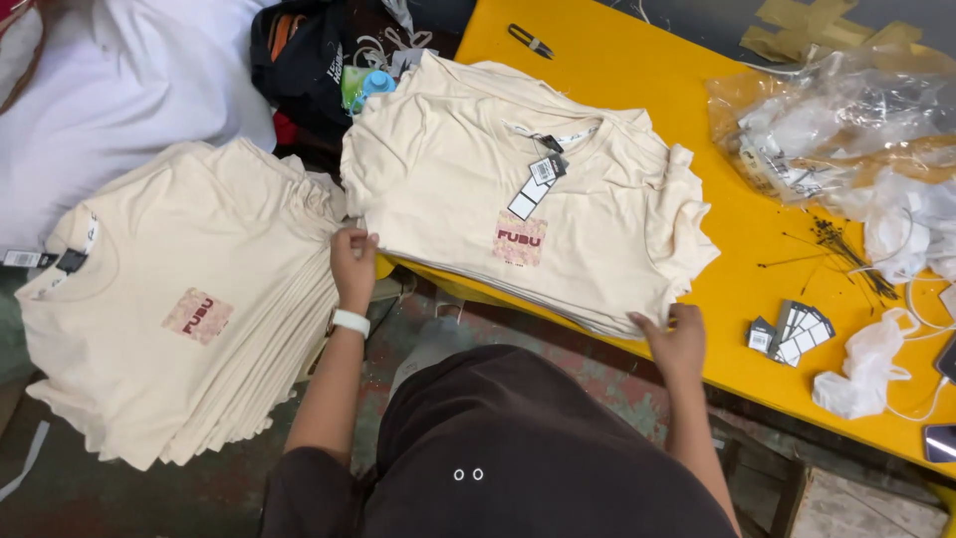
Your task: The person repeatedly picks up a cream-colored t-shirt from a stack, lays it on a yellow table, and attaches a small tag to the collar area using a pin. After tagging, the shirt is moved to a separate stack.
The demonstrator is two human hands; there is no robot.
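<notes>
Two bare forearms reach forward from a seated body in dark clothing. The left hand (354,261), a white band on its wrist, has its fingers curled in a pinching grip. The right hand (679,339) lies knuckles up, its fingers bent downward and gripping.

Counter (637,70): bright yellow. Shirt stack (518,189) on the counter: cream, small pink chest square with dark red lettering, black-and-white hang tags (538,184); second stack (179,299) left of the counter, same cream and pink print. Wristband (351,322) beside the counter's edge: white; loose tags (792,334) on the counter: black and white.
</notes>
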